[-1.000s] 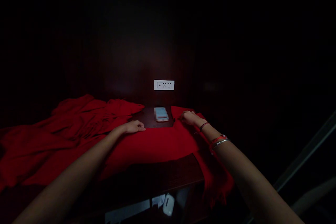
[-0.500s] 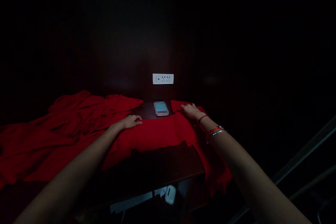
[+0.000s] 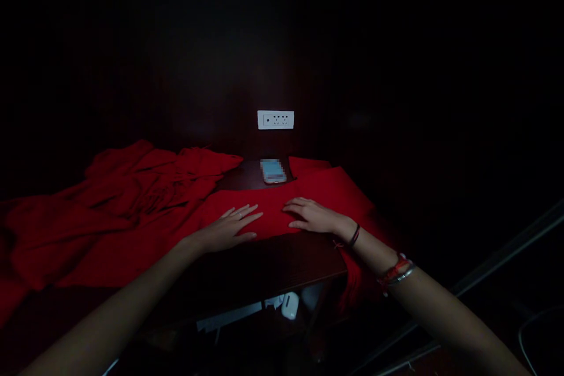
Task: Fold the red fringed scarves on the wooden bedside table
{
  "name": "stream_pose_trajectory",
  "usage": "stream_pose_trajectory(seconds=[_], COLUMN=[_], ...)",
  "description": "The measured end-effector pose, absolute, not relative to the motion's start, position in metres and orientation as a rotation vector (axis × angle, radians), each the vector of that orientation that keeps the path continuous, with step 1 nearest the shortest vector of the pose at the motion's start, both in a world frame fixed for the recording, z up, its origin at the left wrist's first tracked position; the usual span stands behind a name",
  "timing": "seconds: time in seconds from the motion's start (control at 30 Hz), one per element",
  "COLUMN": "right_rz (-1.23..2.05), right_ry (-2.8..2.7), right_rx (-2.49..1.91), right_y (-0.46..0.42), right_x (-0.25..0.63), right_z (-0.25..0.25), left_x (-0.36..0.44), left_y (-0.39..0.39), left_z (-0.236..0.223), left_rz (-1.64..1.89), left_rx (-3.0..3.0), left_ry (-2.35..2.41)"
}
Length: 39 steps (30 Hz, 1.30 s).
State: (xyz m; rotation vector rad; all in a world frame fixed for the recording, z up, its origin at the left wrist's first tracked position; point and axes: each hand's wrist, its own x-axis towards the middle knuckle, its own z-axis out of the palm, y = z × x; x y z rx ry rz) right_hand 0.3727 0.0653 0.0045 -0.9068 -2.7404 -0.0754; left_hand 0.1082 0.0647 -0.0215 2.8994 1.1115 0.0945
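Note:
A long red cloth (image 3: 273,202) lies across a dark wooden table (image 3: 286,261), flat in the middle and bunched in loose folds at the left. My left hand (image 3: 231,228) rests on the flat stretch with its fingers spread, a ring on one of them. Opposite it, my right hand (image 3: 311,215) lies on the same cloth, fingers stretched out and slightly bent. Neither hand grips the fabric. Just beyond the cloth's far edge is a phone (image 3: 273,171) with a lit, blurred screen. At the right, the cloth hangs over the table's end.
On the dark wall behind the table is a white socket panel (image 3: 275,120). Below the tabletop sits a white rounded object (image 3: 289,305) beside pale sheets. Pale bars run diagonally at the lower right. Much of the surroundings is too dark to make out.
Both hands have come off the cloth's far edge and moved nearer to me, their fingers now spread on it. The cloth's near edge has shifted away, and the view has tilted down.

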Motion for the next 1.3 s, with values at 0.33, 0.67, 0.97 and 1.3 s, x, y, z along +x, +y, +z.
stream_pose_trajectory(seconds=[0.33, 0.67, 0.97, 1.3], right_rz=[-0.009, 0.074, -0.070, 0.328], right_ry=[-2.439, -2.447, -2.506, -2.383], right_rx=[-0.898, -0.935, -0.951, -0.962], right_y=[0.043, 0.041, 0.041, 0.039], right_x=[0.395, 0.400, 0.402, 0.411], right_z=[0.002, 0.004, 0.004, 0.004], left_x=[0.108, 0.108, 0.105, 0.108], left_y=[0.047, 0.049, 0.052, 0.046], left_z=[0.007, 0.007, 0.011, 0.011], left_rz=[0.067, 0.315, 0.526, 0.516], left_rx=[3.005, 2.990, 2.884, 2.766], left_ry=[1.086, 0.994, 0.880, 0.821])
